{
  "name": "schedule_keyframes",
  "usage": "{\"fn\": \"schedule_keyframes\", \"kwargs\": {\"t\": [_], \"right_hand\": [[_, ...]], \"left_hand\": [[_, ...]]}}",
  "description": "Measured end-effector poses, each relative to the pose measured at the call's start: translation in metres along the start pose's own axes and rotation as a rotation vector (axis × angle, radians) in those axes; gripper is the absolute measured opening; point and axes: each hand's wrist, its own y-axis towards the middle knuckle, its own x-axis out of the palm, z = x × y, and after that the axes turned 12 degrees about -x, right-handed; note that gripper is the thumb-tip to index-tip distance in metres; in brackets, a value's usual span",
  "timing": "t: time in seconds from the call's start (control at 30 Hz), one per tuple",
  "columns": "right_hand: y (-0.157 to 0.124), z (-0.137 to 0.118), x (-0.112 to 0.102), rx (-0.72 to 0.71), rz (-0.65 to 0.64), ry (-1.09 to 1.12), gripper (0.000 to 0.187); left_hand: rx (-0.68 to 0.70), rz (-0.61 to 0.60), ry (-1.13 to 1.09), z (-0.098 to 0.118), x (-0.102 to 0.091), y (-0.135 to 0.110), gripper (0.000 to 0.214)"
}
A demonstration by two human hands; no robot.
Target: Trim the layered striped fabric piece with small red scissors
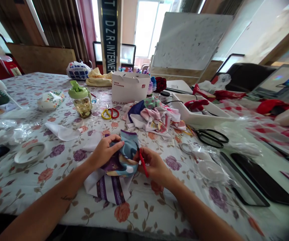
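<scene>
My left hand (106, 150) grips a bunched piece of blue, purple and white printed fabric (124, 157) at the middle of the flowered tablecloth (34, 180). My right hand (152, 164) is closed around a thin red tool (142, 163), whose tip points into the fabric's right edge. The striped lower part of the cloth (109, 189) lies flat on the table below my hands.
A pile of fabric scraps (154, 117) lies just beyond my hands. Yellow and red scissors (110, 113) and black scissors (211, 137) lie nearby. A green-lidded bottle (81, 98), a white paper bag (129, 87), a white tray (199, 112) and plastic bags (209, 164) surround the spot.
</scene>
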Motion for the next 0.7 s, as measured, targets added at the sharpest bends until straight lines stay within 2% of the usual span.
{"fn": "schedule_keyframes", "kwargs": {"t": [0.23,0.33,0.43,0.53,0.63,0.7], "right_hand": [[0.005,0.011,-0.006,0.042,0.109,0.111,0.028],[0.011,0.006,-0.006,0.047,0.162,0.151,0.039],[0.02,-0.004,0.0,0.061,0.137,0.176,0.042],[0.028,-0.013,0.009,0.071,0.124,0.18,0.038],[0.035,-0.019,0.016,0.028,0.203,0.162,0.036],[0.039,-0.019,0.015,-0.013,0.276,0.135,0.035]], "left_hand": [[0.024,0.161,-0.265,0.013,-0.004,-0.008,0.021],[0.03,0.097,-0.447,0.015,-0.007,-0.008,0.018],[-0.038,-0.017,-0.625,0.015,-0.007,-0.009,0.018],[-0.103,0.022,-0.633,0.014,-0.006,-0.008,0.024],[-0.133,0.11,-0.603,0.013,-0.006,-0.007,0.028],[-0.146,0.121,-0.595,0.015,-0.005,-0.007,0.03]]}}
